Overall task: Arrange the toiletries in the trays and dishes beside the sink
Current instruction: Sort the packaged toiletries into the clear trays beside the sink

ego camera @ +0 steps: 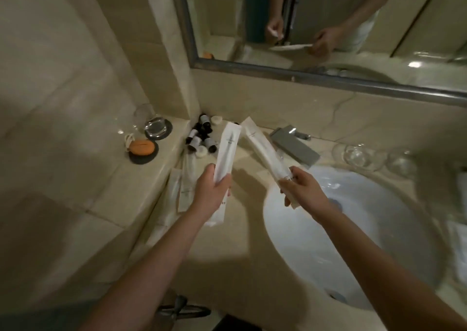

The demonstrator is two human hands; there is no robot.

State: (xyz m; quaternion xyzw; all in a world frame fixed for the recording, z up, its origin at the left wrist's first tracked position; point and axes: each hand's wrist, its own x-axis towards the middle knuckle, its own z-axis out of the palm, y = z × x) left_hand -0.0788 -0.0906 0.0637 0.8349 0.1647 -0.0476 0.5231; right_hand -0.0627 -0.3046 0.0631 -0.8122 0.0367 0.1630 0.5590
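Gripping firmly, the left hand (211, 191) has its fingers curled round the lower part of a long white sachet, the left sachet (228, 151), which stands nearly upright above the counter (235, 245). Beside it the right hand (302, 188) pinches the bottom end of a second one, the right sachet (261, 149), between thumb and fingers, so that it leans up and to the left; the two top ends come close together but stay apart. Both are held in the air over the counter, just left of the white sink (353, 229). Under the left hand, more flat white packets (184, 181) lie on the counter by a raised ledge. Further back, small dark bottles (199, 136) lie jumbled in the corner with white round caps (216, 120). On the ledge sit an orange soap (142, 147) on a dark dish and a glass dish (156, 128). A grey tray (295, 147) and clear glass bowls (358, 155) stand behind the sink, below the mirror (328, 27).
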